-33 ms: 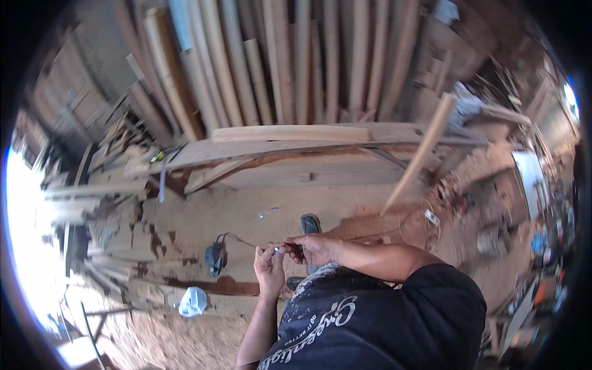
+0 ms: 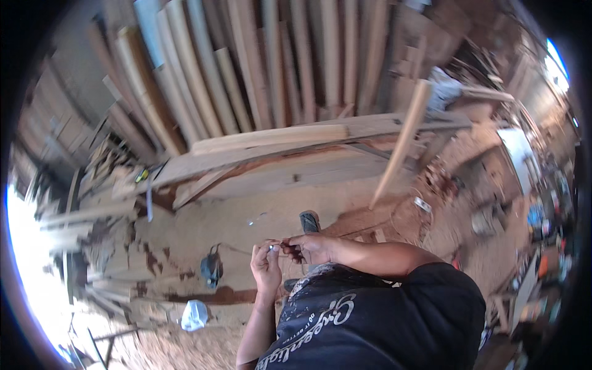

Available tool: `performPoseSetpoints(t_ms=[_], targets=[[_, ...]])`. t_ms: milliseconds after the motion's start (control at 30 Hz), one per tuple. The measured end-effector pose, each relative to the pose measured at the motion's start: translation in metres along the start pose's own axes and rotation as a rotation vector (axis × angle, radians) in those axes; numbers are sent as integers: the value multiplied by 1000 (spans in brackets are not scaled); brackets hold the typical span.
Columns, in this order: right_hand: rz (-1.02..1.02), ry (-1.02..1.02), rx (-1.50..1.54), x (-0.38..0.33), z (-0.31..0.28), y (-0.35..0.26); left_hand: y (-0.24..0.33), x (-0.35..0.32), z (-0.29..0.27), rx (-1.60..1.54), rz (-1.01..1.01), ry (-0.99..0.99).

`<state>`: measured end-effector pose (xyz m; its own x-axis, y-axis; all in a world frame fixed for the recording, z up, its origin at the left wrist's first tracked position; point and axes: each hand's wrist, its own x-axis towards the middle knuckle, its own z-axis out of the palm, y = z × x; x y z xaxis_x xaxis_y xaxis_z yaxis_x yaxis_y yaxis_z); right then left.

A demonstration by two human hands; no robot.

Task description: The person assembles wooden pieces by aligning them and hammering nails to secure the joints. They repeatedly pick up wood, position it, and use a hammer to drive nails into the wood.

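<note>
In front of my chest, my left hand (image 2: pixel 266 266) and my right hand (image 2: pixel 311 248) meet with closed fingertips. Between them shows a small pale, shiny thing (image 2: pixel 272 248), too small to name. The left thumb and fingers pinch it from one side. My right fingers are curled close beside it, and whether they hold part of it is hidden. A thin dark cord (image 2: pixel 234 249) leads from a blue corded power tool (image 2: pixel 211 269) on the ground toward my hands; I cannot tell whether it touches them.
A long low bench (image 2: pixel 246 155) carries a pale board (image 2: pixel 271 139). One wooden post (image 2: pixel 401 145) leans at its right. Tall planks (image 2: pixel 296 68) stand behind. Near my feet lie a translucent plastic container (image 2: pixel 194 315) and, farther right, a white socket strip (image 2: pixel 422 205).
The view has turned slightly, so the bench and planks sit farther left in it. My hands keep the same pinch, fingertips together.
</note>
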<state>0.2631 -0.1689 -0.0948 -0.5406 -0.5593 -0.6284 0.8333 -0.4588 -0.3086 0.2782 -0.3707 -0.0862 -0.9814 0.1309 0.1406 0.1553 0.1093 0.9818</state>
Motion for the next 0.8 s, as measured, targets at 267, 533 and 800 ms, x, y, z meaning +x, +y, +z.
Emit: performPoseSetpoints(t_ms=[267,533,800], targets=[[-460,516,215,-125,-151,-50,23,70,113,-318,-70,-171],[-875,872,602,-226,-278,-149,5,163,175,219,-123,-238],[-1783,1418,-191,-278,-357,-356,-6,314,257,899,101,-261]])
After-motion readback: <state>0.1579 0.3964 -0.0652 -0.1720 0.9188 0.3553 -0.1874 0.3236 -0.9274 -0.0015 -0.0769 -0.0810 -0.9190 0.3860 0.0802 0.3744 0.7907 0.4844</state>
